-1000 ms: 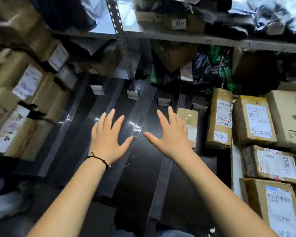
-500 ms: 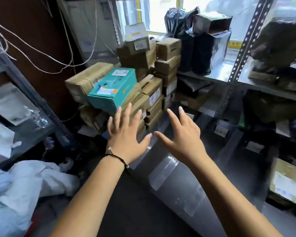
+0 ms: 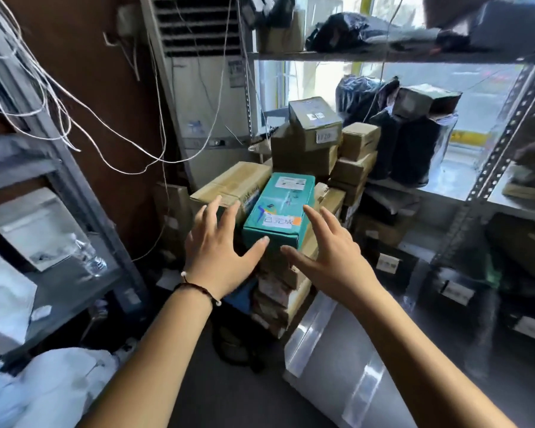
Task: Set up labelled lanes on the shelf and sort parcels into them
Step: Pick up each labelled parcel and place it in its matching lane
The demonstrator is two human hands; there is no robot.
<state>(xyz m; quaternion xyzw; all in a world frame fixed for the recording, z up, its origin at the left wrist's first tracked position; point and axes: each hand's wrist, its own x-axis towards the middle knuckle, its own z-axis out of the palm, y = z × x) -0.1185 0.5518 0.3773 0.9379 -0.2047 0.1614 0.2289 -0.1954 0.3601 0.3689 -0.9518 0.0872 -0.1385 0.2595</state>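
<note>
Swung from lanes [image 3: 334,359] to parcel stack [image 3: 306,156], left hand [image 3: 220,257] and right hand [image 3: 332,257] spread flanking teal box [image 3: 278,208], no grip yet; pick likely next.

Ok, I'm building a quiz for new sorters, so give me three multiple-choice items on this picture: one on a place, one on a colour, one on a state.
1. Where is the teal box?
A. on the floor
B. on top of the box stack
C. on the top shelf

2. What colour is the cord on the left wrist?
A. yellow
B. green
C. dark

3. How are the left hand and right hand?
A. both open, fingers spread
B. both fists
C. both gripping a bottle

Key: 1B, it caps the stack; 2C, the cord is dark with pale beads; 3A, straight fingers flank the teal box and hold nothing.
</note>
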